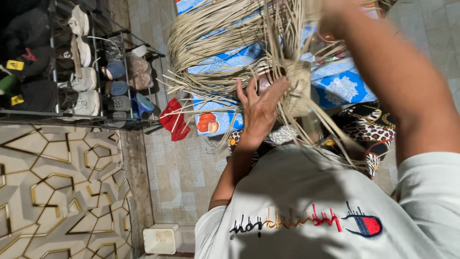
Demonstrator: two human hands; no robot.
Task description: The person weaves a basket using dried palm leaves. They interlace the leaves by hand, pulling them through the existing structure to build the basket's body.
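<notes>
A half-woven straw piece sits in front of me, with a big fan of long pale straw strands spreading from it up and to the left. My left hand has its fingers spread and rests against the near side of the woven piece, among the strands. My right hand is raised at the top edge, blurred, and closed around a bunch of the strands. My white printed T-shirt fills the bottom of the view.
A metal shoe rack full of shoes stands at the left. Under the work lie a blue patterned mat, a red cloth and a leopard-print cloth. A white plastic box sits on the tiled floor.
</notes>
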